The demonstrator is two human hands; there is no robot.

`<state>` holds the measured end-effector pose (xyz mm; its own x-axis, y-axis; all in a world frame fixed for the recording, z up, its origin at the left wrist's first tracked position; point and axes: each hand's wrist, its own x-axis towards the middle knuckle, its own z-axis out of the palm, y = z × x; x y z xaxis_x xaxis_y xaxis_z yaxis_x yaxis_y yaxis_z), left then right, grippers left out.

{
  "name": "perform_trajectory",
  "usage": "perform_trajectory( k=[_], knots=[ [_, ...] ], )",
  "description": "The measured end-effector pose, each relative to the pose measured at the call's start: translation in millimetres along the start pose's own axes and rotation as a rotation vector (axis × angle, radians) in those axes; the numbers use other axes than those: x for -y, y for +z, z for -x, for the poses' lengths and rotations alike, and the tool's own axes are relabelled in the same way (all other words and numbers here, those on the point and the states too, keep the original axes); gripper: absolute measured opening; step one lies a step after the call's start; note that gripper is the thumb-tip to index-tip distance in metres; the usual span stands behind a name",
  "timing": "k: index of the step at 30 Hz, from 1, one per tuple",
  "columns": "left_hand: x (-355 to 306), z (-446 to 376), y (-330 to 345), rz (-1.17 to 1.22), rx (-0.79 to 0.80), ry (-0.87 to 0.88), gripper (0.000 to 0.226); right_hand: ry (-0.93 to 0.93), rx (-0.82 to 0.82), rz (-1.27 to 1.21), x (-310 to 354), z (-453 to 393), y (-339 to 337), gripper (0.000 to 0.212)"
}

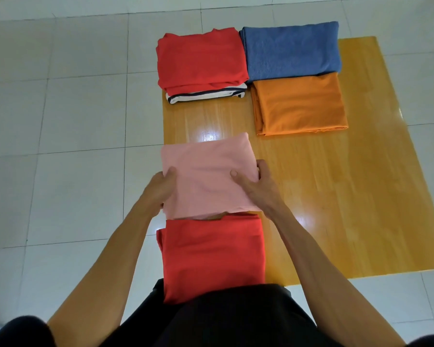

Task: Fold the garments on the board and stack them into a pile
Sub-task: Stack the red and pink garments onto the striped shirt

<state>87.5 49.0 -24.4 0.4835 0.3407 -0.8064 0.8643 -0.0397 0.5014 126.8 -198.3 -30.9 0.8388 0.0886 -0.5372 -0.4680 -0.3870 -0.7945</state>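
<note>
A folded pink garment [206, 171] is held over the left edge of the orange wooden board [361, 196]. My left hand [161, 187] grips its left side and my right hand [254, 186] grips its right side, thumbs on top. Just below it, near my body, lies a folded red garment [212, 256]. At the far left of the board stands a pile with a red garment [201, 60] on top of a white one with dark stripes [206, 95]. A folded blue garment [291, 50] and a folded orange garment [301, 106] lie at the far right.
The board lies on a pale tiled floor [60, 121]. My dark-clothed lap [223, 319] fills the bottom of the view. Bare board shows at the right and between the garments.
</note>
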Motion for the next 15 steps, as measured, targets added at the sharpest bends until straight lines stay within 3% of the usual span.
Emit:
perform_trajectory(
  k=[4, 8, 11, 13, 15],
  knots=[
    [1, 5, -2, -0.094, 0.064, 0.127, 0.078, -0.030, -0.116, -0.010, -3, -7, 9, 0.050],
    [13, 3, -7, 0.255, 0.086, 0.053, 0.050, -0.034, -0.194, -0.007, -2, -6, 5, 0.047],
    [22, 3, -5, 0.445, 0.076, 0.023, 0.046, -0.045, -0.216, 0.016, -5, -2, 5, 0.046],
    [25, 5, 0, 0.407, 0.015, 0.061, 0.042, -0.033, -0.195, 0.065, -7, -1, 4, 0.047],
    [23, 9, 5, 0.183, -0.034, 0.123, 0.049, -0.006, -0.138, 0.053, -5, -1, 0, 0.046]
  ],
)
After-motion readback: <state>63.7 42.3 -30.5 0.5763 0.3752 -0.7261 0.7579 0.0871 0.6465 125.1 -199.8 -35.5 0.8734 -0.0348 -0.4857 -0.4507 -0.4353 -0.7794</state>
